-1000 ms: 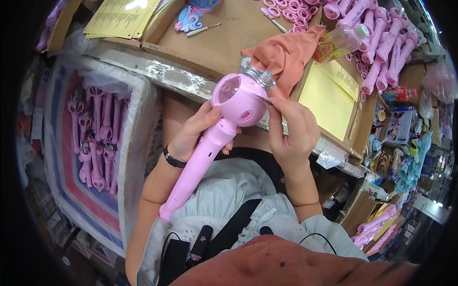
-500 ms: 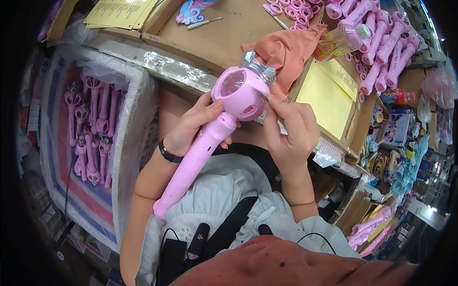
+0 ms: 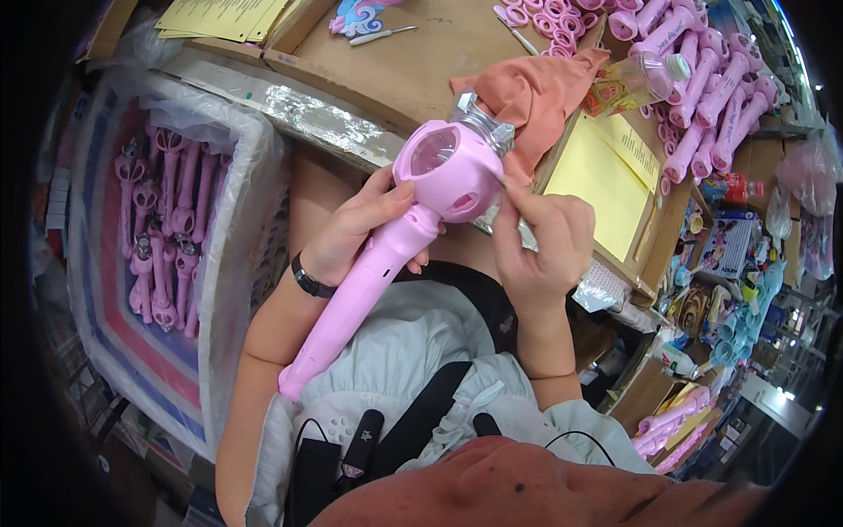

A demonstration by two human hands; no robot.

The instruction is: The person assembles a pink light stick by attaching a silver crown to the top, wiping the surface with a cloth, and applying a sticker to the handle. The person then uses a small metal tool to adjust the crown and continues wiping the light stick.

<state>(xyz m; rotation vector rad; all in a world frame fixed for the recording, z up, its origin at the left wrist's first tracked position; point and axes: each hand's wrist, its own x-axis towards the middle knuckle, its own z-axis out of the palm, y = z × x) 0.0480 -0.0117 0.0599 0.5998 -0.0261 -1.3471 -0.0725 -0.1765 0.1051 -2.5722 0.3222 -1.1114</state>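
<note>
I hold a pink toy wand [image 3: 399, 241] with a round hollow head and a silver crown piece on top, over my lap. My left hand [image 3: 356, 230] is wrapped around its handle just below the head. My right hand [image 3: 540, 241] sits beside the head, with thumb and fingertips pinching at the head's right side; whether something small is between them is too small to tell. The wand's long handle slants down to the left, over my light clothing.
A cardboard-topped workbench [image 3: 421, 53] lies ahead, with an orange cloth [image 3: 527, 92], a yellow pad [image 3: 601, 180], a small bottle [image 3: 628, 79] and several pink wands [image 3: 702, 79]. A plastic-lined bag [image 3: 167, 220] of pink wands stands at my left. Boxes and goods crowd the right.
The wand and both hands have shifted a little up and right in view. The right hand has moved off the head's side, its fingertips now pinching at the head's edge.
</note>
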